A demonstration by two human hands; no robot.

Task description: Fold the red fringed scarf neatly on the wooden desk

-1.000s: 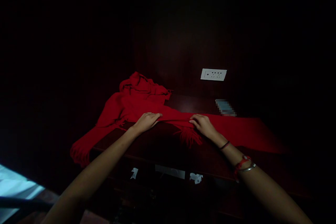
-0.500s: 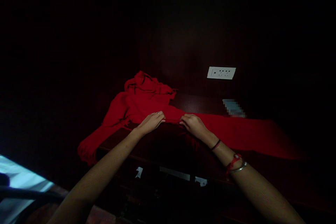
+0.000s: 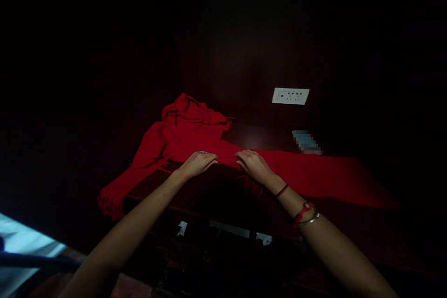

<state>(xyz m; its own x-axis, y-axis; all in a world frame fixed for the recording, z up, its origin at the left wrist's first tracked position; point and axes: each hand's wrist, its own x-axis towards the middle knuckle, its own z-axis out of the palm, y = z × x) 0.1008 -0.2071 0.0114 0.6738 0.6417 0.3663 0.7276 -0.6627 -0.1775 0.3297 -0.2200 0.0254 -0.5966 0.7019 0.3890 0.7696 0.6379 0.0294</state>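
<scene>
While the left hand (image 3: 198, 164) touches the near edge of the red fringed cloth (image 3: 321, 174), the right hand (image 3: 254, 165) has come closer along it, shortening the span between them. Both hands' fingers curl narrowly; from here I cannot tell whether they pinch. The cloth crosses the dark tabletop (image 3: 247, 137), bunched at far left. Whether the shadowed front below the paper scraps (image 3: 229, 229) is a container cannot be told.
</scene>
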